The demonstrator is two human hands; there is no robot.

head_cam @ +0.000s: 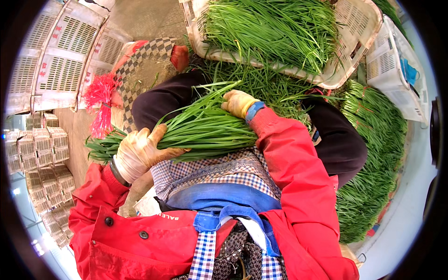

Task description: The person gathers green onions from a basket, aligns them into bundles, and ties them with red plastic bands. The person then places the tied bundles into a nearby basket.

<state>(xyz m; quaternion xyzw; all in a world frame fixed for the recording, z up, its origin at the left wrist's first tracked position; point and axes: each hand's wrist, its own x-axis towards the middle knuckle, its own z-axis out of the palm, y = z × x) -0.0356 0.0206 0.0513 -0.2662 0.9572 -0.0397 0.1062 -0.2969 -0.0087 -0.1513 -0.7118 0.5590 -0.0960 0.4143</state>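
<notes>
A thick bunch of garlic chives (210, 131) lies across my lap, its blades running left to right. My left hand (138, 150), in a stained pale glove, is closed over the left part of the bunch, thumb and index finger spread along the near side. At the far right edge of the bunch, my right hand (239, 103), in a yellowish glove, curls its fingers onto the blades; the fingertips are partly hidden. The right end of the bunch meets my red right sleeve. A checked apron (210, 175) is beneath the bunch.
Ahead stands a plastic crate (353, 26) heaped with chives. Loose blades (269, 87) litter the floor between my knees. Tied chive bunches (371, 168) are stacked at right. At left are a pink strand bundle (101, 115), a checkered cloth (131, 70) and stacked crates (66, 52) bearing writing.
</notes>
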